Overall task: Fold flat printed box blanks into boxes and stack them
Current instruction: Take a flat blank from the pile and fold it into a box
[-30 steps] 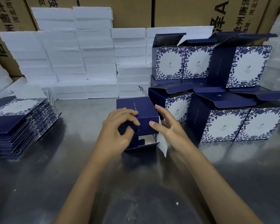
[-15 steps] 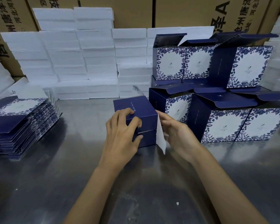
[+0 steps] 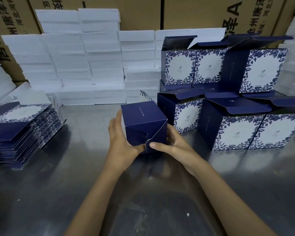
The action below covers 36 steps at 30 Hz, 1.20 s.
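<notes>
Cradling the dark navy cardboard box (image 3: pixel 143 123) between both palms, the person has it tipped on the brushed steel tabletop (image 3: pixel 75 176) so that its interlocking bottom flaps face back toward the camera, at about 6 o'clock from the box's centre. The left hand (image 3: pixel 121 143) lies along the box's 9 o'clock side, fingers straight against that wall and the thumb bearing on the lower flap edge. The right hand (image 3: pixel 174 145) wraps the 3 o'clock side, its fingers curled behind the box and its thumb pressed onto the small tongue where the flaps meet. Both thumbs arrive at nearly the same spot, low on the near face, so neither hand is plainly nearer; the right thumb sits directly on the tongue. That tongue looks only partly seated, so the coming move likely turns on pushing it inward, away from the person toward 12 o'clock. The stack of folded navy and white floral printed boxes (image 3: pixel 232 103) stands just beside the right hand at roughly 2 o'clock, making that hand the natural carrier. The pile of flat printed blanks (image 3: pixel 22 126) lies well apart at 9 o'clock.
</notes>
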### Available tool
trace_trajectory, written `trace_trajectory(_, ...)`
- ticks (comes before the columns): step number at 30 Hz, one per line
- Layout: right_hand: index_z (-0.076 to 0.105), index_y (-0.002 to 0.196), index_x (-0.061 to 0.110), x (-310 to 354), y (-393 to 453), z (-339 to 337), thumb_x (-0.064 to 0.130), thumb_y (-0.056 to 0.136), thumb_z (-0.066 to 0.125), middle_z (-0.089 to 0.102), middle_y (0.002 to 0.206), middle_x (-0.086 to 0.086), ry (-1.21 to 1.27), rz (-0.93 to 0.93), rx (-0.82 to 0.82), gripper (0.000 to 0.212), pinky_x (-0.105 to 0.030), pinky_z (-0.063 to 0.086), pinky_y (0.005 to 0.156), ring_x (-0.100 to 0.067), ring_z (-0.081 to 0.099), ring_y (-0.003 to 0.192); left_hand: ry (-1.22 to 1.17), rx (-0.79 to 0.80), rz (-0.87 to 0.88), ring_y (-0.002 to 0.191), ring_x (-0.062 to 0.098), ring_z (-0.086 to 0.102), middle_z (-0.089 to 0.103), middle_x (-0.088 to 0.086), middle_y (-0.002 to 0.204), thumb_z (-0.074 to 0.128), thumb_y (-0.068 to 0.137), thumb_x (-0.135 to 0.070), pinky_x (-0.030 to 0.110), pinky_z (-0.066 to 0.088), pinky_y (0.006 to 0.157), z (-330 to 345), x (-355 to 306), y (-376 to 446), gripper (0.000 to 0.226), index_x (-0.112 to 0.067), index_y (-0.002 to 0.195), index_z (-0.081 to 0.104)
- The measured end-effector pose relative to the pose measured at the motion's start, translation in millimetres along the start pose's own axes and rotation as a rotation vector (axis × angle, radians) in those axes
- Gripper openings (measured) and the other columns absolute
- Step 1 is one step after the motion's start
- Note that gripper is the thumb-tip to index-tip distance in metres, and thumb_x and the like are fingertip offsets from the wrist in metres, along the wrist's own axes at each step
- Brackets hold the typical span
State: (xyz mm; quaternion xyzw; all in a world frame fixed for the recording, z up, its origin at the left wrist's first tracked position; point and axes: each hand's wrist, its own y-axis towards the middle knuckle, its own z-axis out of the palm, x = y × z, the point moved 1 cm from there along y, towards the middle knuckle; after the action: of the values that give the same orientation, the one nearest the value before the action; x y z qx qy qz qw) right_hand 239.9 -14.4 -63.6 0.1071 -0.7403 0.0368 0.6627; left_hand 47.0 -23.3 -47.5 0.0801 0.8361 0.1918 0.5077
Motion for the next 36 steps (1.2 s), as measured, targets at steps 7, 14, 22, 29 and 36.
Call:
trace_trajectory(7,0.050,0.136,0.034,-4.2,3.0,14.6,0.031,0.085,0.081,0.067,0.118,0.024,-0.125,-0.092,-0.226,0.060,-0.012,0.052,0.086,0.013,0.062,0.106,-0.085,0.151,-0.059,0.093,-0.030,0.052,0.051,-0.038,0.108,0.090,0.067,-0.006,0.000,0.046,0.070,3.6,8.6,2.1,0.121,-0.034,0.156,0.012)
trace_trajectory(14,0.060,0.126,0.028,2.3,0.0,14.5,0.045,0.085,0.078,0.073,0.110,0.013,-0.284,-0.112,-0.432,0.048,-0.042,0.056,0.094,-0.010,0.068,0.104,-0.074,0.149,-0.076,0.090,-0.030,0.051,0.049,-0.030,0.107,0.088,0.067,-0.004,0.001,0.045,0.061,9.6,4.1,-0.8,0.118,-0.040,0.153,0.015)
trace_trajectory(22,0.063,0.118,0.028,3.1,-1.7,14.5,0.050,0.083,0.077,0.074,0.100,0.014,-0.348,-0.132,-0.491,0.044,-0.042,0.056,0.090,-0.011,0.068,0.097,-0.123,0.133,-0.074,0.092,-0.029,0.051,0.059,-0.036,0.100,0.090,0.068,-0.019,-0.001,0.045,0.068,10.7,-2.9,-1.7,0.109,-0.047,0.147,0.019)
trace_trajectory(29,0.061,0.110,0.060,13.8,-7.3,22.0,0.070,0.072,0.070,0.065,0.104,0.044,-0.028,-0.048,-0.240,0.040,-0.011,0.047,0.089,0.022,0.059,0.100,-0.669,-0.001,-0.294,0.088,-0.022,0.061,0.068,-0.032,0.105,0.056,0.087,-0.069,0.017,0.053,0.075,0.6,-20.1,1.3,0.043,-0.050,0.126,0.053)
trace_trajectory(36,0.068,0.100,0.057,21.1,-1.0,14.7,0.052,0.087,0.064,0.072,0.105,0.030,0.204,0.009,-0.203,0.014,-0.032,0.047,0.098,-0.003,0.063,0.117,-0.612,-0.229,-0.260,0.136,0.008,0.041,0.034,-0.008,0.148,0.081,0.053,-0.064,0.026,0.041,0.100,-17.0,-16.2,5.0,0.097,-0.053,0.136,0.034)
